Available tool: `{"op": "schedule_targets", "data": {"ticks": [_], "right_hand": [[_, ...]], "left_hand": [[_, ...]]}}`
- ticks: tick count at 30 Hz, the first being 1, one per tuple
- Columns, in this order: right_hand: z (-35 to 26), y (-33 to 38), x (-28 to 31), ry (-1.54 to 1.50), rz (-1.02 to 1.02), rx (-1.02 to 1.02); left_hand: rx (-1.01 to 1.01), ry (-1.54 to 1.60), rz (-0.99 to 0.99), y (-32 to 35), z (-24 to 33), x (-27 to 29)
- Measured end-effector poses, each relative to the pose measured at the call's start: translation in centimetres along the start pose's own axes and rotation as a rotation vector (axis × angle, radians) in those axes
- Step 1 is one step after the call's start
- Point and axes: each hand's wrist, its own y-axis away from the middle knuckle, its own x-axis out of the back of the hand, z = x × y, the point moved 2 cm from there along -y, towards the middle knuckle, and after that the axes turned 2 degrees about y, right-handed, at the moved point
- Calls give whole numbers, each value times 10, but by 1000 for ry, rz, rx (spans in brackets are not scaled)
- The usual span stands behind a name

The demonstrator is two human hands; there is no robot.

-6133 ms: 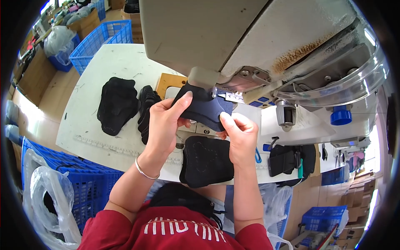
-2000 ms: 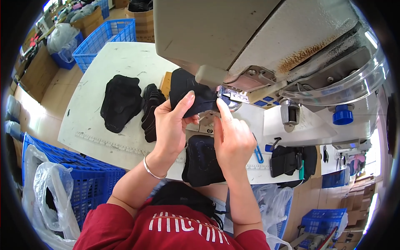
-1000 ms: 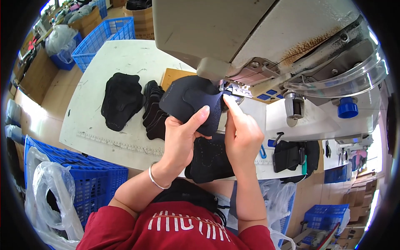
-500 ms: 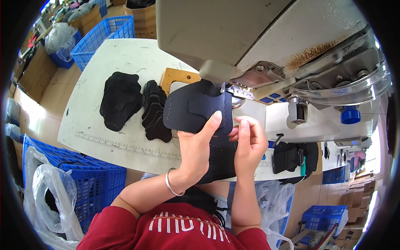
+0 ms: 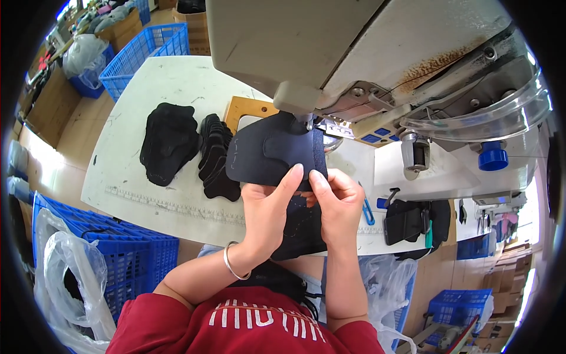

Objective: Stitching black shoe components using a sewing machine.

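Probably light, pliable and grippy, the dark fabric piece point(image 5: 273, 152) at frame centre suits edge holds: left hand point(image 5: 268, 215) and right hand point(image 5: 339, 206) pinch its lower edge.

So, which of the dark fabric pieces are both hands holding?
The piece at the machine: left hand and right hand pinch its near edge; the others lie on the table.
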Motion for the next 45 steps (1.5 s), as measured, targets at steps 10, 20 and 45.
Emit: {"op": "schedule_targets", "data": {"ticks": [10, 20, 45], "right_hand": [[-4, 0, 0, 29, 18, 1], [-6, -4, -2, 14, 31, 3], [-9, -18, -24, -21, 131, 102]], "left_hand": [[-120, -172, -79, 0, 0, 9], [-138, -157, -75, -6, 0, 8], [-58, -223, -132, -40, 17, 8]]}}
